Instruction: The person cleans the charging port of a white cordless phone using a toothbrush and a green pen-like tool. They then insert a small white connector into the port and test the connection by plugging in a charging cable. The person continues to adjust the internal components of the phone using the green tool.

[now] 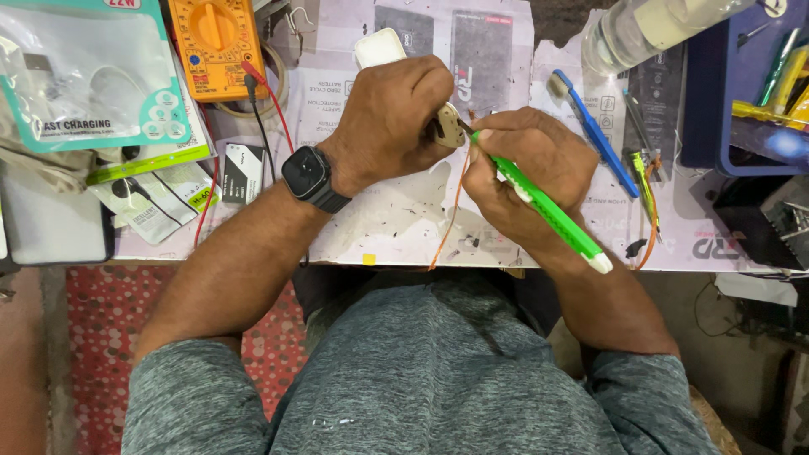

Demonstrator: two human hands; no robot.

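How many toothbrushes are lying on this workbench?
1. A blue toothbrush lies on the paper-covered bench, just right of the right hand, bristles pointing away from the person. More could be hidden under the clutter.

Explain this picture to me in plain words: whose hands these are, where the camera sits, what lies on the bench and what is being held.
There is no machine here: a person works with two bare hands, and the one camera sits on that person's head, looking straight down. The left hand, with a dark smartwatch on its wrist, grips a small pale part. The right hand holds a green pen-shaped tool with its tip at that part. A thin orange wire trails down from there. On the paper-covered bench lie an orange multimeter, a white charger block, a blue toothbrush, a clear bottle and packaged accessories at the left.
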